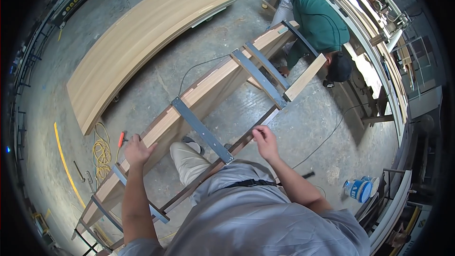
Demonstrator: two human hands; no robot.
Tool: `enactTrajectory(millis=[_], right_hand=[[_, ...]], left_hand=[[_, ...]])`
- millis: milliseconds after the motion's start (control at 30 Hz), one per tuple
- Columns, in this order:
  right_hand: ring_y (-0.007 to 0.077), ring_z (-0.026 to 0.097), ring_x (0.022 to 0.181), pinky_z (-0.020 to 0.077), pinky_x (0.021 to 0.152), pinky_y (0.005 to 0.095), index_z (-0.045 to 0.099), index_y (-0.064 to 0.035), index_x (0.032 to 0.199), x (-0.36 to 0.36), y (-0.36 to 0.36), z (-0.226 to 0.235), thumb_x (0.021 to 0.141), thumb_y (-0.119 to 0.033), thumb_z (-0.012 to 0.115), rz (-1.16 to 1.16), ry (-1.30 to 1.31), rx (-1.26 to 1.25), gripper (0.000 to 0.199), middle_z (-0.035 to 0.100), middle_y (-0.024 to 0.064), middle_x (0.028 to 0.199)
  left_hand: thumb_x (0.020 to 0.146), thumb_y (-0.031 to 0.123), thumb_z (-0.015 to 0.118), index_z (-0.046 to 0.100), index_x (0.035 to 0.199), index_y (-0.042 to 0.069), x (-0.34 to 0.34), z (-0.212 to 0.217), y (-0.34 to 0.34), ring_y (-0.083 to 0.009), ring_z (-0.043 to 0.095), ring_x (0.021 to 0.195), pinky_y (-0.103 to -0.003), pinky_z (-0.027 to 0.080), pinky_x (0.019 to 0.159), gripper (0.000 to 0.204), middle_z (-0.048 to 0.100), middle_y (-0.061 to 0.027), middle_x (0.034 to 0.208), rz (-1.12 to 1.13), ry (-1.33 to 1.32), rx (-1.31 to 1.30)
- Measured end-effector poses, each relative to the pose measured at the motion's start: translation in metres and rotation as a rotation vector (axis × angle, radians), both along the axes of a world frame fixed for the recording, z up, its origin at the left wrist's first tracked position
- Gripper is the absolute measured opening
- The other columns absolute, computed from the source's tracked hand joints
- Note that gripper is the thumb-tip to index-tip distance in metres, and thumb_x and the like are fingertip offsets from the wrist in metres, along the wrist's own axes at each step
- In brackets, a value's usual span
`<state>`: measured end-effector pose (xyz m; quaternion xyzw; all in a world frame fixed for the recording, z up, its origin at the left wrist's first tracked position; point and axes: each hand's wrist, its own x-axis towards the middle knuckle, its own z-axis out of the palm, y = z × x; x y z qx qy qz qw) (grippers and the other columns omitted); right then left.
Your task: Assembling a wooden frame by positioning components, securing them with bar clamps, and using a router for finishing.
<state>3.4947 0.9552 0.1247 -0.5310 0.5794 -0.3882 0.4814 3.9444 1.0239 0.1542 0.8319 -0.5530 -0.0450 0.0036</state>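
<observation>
A long, curved wooden frame [213,85] runs diagonally across the view, with dark metal crosspieces [203,130] bolted over it and a thin dark rail [249,136] along its near side. My left hand [137,151] lies on the light wood edge of the frame, thumb spread from the fingers. Above the floor by the near rail, my right hand [266,142] is raised with its fingers curled in. Whatever may be inside those fingers is hidden. My body stands against the near rail, and one leg shows inside the frame.
A co-worker in a green top [320,19] bends by the far end, beside a loose wooden block [305,77]. A large curved wooden panel [156,33] lies beyond. Yellow cord [101,154], a red-handled tool [121,139] and blue-white buckets [359,189] are on the floor.
</observation>
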Motion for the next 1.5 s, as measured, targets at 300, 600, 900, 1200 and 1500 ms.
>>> enactTrajectory(millis=[300,600,900,1200,1500], right_hand=[[0.0161,0.059,0.06,0.0472,0.051,0.03,0.06,-0.0025,0.102,-0.127,0.049,-0.083,0.089,-0.04,0.061,-0.099,0.345,0.808,0.04,0.065,0.0086,0.081],[0.0176,0.057,0.057,0.0498,0.05,0.0335,0.06,-0.0008,0.104,-0.154,0.118,-0.126,0.089,-0.037,0.061,-0.15,0.284,1.045,0.039,0.063,0.0112,0.082],[0.0176,0.059,0.066,0.0533,0.058,0.033,0.061,-0.0027,0.099,-0.126,0.082,-0.101,0.09,-0.035,0.061,-0.139,0.213,0.915,0.033,0.063,0.0094,0.086],[0.0179,0.059,0.065,0.0529,0.057,0.0323,0.061,-0.0032,0.103,-0.124,0.092,-0.112,0.089,-0.034,0.062,-0.139,0.22,0.966,0.034,0.063,0.0093,0.086],[0.021,0.058,0.086,0.0481,0.082,0.0393,0.057,-0.0155,0.089,-0.123,0.077,-0.109,0.092,-0.047,0.054,-0.283,-0.26,0.968,0.031,0.062,0.0033,0.093]], left_hand=[[0.061,0.059,0.077,0.051,0.101,0.007,0.002,0.0,-0.001,-0.0332,0.062,0.089,-0.044,0.05,0.075,0.07,0.062,-0.0141,0.095,0.029,-0.013,0.055],[0.06,0.06,0.077,0.052,0.101,0.006,-0.002,0.001,0.0,-0.0339,0.063,0.086,-0.044,0.05,0.074,0.072,0.063,-0.0132,0.094,0.007,-0.022,0.038],[0.06,0.061,0.077,0.053,0.096,0.006,0.002,-0.003,-0.002,-0.0328,0.063,0.084,-0.043,0.05,0.071,0.07,0.064,-0.0127,0.09,-0.018,-0.045,0.012],[0.06,0.061,0.077,0.054,0.096,0.006,0.006,-0.006,0.0,-0.0328,0.064,0.083,-0.043,0.051,0.071,0.069,0.063,-0.013,0.091,-0.011,-0.042,-0.003],[0.06,0.061,0.076,0.055,0.091,0.007,0.0,0.001,-0.003,-0.0334,0.063,0.078,-0.044,0.051,0.07,0.067,0.063,-0.0134,0.086,-0.001,-0.007,-0.027]])
